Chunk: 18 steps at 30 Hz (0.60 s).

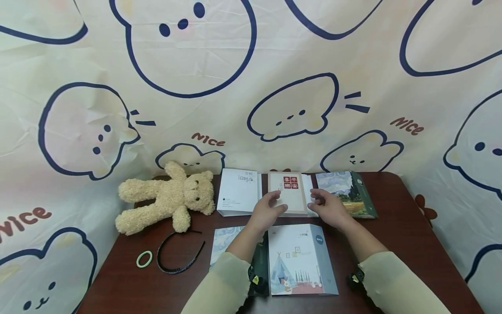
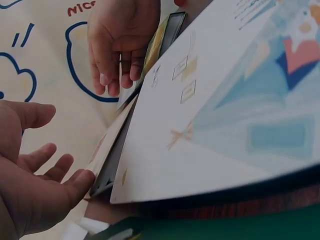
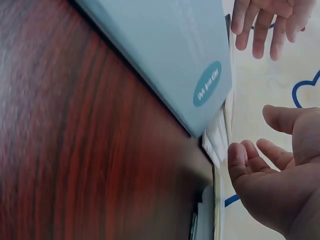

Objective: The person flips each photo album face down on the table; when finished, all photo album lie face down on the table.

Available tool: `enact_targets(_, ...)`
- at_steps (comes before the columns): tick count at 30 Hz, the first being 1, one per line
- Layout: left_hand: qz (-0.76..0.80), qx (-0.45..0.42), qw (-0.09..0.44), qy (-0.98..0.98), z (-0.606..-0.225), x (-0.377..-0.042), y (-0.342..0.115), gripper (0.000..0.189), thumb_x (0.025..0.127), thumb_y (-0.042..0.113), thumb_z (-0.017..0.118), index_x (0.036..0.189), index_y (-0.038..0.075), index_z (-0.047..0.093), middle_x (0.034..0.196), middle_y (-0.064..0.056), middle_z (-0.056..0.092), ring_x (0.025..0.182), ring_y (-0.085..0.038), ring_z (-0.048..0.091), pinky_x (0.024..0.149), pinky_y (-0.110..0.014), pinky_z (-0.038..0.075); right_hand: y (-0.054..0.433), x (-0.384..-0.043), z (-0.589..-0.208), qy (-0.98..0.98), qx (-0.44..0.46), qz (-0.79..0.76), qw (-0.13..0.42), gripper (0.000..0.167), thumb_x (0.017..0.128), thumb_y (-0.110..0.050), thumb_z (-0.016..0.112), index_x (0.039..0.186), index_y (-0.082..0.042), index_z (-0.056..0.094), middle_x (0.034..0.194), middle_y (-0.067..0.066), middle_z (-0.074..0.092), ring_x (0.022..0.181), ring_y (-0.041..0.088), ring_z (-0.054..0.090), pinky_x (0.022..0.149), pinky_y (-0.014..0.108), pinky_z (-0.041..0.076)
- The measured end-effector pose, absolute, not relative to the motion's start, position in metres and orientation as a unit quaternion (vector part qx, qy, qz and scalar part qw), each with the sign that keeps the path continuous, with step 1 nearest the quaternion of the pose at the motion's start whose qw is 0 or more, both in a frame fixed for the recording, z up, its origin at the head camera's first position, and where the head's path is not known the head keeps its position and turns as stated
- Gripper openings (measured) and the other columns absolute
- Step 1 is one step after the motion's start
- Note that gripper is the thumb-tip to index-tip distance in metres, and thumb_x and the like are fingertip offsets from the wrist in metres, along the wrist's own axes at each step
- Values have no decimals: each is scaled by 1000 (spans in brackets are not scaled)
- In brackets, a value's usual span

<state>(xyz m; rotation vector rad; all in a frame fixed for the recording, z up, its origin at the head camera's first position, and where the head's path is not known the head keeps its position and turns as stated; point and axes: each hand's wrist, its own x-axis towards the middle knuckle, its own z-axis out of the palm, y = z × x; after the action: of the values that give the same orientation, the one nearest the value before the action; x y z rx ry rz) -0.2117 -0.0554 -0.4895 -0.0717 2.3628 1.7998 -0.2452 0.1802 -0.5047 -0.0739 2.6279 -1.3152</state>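
Note:
My left hand (image 1: 269, 210) hovers with parted fingers by the left side of a cream booklet (image 1: 285, 192) with red printed squares. On the opposite side is my right hand (image 1: 330, 209), its fingers loosely bent. Nothing shows between the fingers of either hand; contact with the booklet is unclear. The booklet lies over a white book (image 1: 308, 185) at the back of the table. Closer to me lies a white book with a tent picture (image 1: 294, 261) and a blue-grey edge, seen close up in the left wrist view.
To the left lie a white book (image 1: 237, 192), a teddy bear (image 1: 168, 196), a black headband (image 1: 172, 270) and a pale green ring (image 1: 144, 259). A painting-covered book (image 1: 345, 192) is at the back right. Another painted cover (image 1: 227, 240) is partly under my left arm.

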Motion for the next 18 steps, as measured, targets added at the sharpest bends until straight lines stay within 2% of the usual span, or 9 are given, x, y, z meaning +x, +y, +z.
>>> enact_targets(8,595,-35,67,800,-492,-214,-65,58,94,25,73,149,14,56,150,-9,56,144,-35,46,115,-52,41,168,-243,-503,899,-37,-425,105,60,100,-28,70,153,-9,50,152,21,51,139,44,48,111,59,42)
enact_targets(18,619,-54,66,780,-498,-218,-72,65,94,20,73,153,6,48,151,-20,50,142,-39,44,116,-58,36,160,-245,-507,905,-64,-409,102,61,99,-27,71,153,-9,50,156,22,46,140,47,45,111,63,40)
